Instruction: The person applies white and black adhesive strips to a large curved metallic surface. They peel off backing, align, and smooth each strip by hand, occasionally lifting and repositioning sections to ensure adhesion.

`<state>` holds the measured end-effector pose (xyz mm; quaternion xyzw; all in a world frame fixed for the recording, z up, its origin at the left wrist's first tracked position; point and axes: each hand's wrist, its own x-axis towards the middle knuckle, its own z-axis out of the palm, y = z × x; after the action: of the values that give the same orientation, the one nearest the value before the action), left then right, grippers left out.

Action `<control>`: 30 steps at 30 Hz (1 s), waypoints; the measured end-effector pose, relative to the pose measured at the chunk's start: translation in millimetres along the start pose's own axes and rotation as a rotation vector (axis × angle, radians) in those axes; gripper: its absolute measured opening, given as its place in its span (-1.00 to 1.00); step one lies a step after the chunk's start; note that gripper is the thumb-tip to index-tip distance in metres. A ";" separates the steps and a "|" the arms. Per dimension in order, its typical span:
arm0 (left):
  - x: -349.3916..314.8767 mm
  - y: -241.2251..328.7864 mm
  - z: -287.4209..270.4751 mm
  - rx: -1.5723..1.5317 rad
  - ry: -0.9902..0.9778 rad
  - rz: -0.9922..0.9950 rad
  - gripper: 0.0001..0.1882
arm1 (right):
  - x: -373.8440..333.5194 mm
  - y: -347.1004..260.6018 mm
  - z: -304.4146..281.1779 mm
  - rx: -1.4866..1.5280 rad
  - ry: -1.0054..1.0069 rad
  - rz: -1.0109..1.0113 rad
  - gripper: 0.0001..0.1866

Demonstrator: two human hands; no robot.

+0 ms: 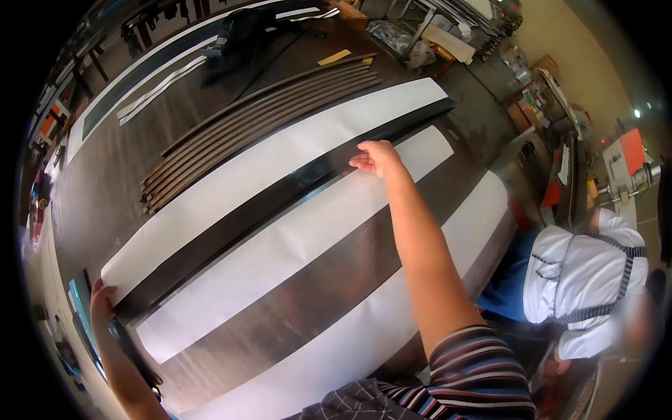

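Note:
Long white strips, likely paper or sheet, lie slanting across a large brown table (308, 283). Between the far white strip (280, 160) and the middle white strip (287, 250) runs a long glossy black strip (245, 224). Over the black strip, toward its right end, is my right hand (376, 159); its fingers are spread and nothing shows between them. At the left end of the far white strip, my left hand (103, 299) touches the corner with fingers apart. Part of that hand is turned away from view. Nearest to me lies another white strip (364, 329).
Several thin brown rods (259, 126) lie in a row beyond the far strip. Behind them are a dark cloth-like heap (241, 38) and a yellow piece (334, 57). At right, a person in a white shirt (581, 273) bends beside the table. Cluttered shelving (539, 105) stands beyond.

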<state>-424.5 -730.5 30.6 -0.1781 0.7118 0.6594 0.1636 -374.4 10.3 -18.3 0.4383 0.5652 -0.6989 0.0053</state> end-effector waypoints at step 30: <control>-27.2 -19.2 103.7 1.343 0.622 0.165 -0.41 | 41.4 4.8 -68.1 -0.957 0.128 -0.286 -0.68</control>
<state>-391.7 -627.4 18.4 -0.1644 0.9861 0.0115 -0.0218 -356.2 82.9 -46.2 0.3469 0.8760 -0.3266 0.0750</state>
